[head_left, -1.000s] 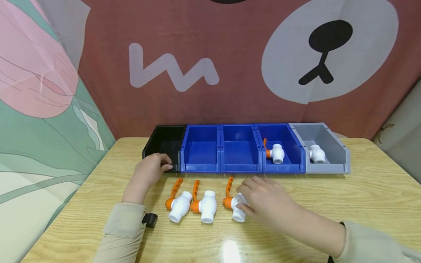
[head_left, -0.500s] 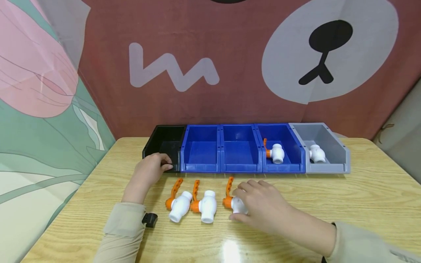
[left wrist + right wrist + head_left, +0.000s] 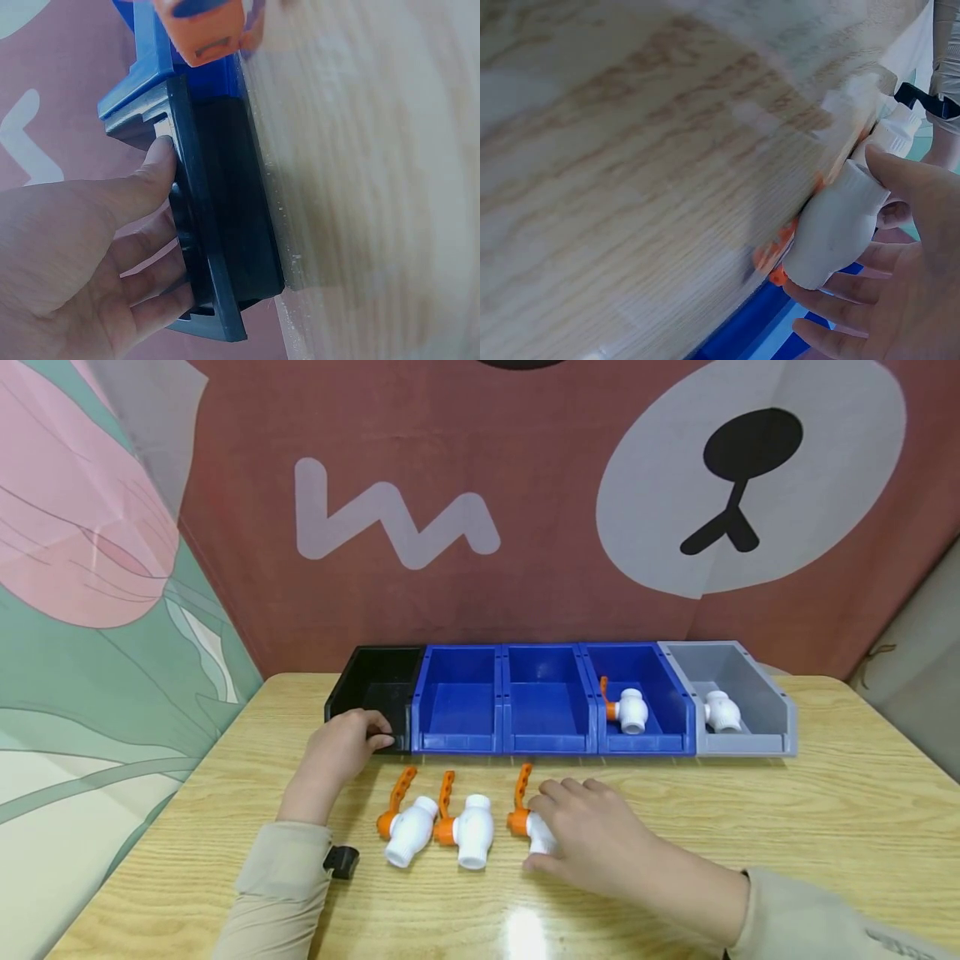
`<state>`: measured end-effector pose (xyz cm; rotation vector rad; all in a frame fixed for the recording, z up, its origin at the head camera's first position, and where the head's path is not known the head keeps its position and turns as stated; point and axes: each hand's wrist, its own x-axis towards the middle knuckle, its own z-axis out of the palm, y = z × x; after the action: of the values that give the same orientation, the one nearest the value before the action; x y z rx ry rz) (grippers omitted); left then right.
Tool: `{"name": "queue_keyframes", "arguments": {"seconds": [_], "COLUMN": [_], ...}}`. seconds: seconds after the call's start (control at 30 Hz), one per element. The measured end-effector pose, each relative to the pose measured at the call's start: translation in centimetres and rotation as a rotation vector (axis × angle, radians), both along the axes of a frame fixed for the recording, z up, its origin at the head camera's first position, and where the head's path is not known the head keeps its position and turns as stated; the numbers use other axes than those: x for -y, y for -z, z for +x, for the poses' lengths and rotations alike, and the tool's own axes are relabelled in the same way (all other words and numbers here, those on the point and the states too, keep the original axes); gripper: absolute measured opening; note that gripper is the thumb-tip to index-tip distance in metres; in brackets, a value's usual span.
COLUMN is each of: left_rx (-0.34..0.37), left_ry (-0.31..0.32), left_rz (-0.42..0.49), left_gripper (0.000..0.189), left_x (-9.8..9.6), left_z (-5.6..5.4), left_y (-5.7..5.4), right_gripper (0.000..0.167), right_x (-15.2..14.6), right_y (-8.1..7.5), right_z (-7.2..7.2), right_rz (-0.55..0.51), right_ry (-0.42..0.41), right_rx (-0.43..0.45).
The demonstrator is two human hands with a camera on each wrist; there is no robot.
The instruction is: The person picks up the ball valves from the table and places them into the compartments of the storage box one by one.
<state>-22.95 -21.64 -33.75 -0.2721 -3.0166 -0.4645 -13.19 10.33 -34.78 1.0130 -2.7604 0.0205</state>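
On the wood-grained counter (image 3: 435, 914), the half-curled right grip (image 3: 588, 831) is holding a bulbous white valve (image 3: 539, 835) with a scalloped orange handle (image 3: 522, 787); the left grip (image 3: 348, 742) is pinching the smooth plastic rim (image 3: 204, 206) of the black bin (image 3: 382, 687).

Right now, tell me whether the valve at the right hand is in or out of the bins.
Out: the head view shows the valve on the table, in front of the blue bins.

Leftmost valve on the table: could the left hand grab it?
Probably yes: nothing seems to block that valve, but the left hand must first let go of the black bin.
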Motion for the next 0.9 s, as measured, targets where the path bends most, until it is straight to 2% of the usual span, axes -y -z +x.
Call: {"name": "queue_keyframes", "arguments": {"seconds": [0.5, 0.9], "left_rx": [-0.009, -0.012], "left_ry": [0.004, 0.000], "left_rz": [-0.015, -0.014], "left_gripper": [0.014, 0.014], "left_x": [0.02, 0.03], "left_z": [-0.01, 0.03], "left_y": [0.03, 0.01], "right_gripper": [0.058, 0.052], "right_x": [0.41, 0.32], "right_y": [0.20, 0.26], "right_z": [-0.09, -0.14], "right_rz": [-0.016, -0.050], "right_ry": [0.015, -0.025], "right_rx": [0.008, -0.030]}}
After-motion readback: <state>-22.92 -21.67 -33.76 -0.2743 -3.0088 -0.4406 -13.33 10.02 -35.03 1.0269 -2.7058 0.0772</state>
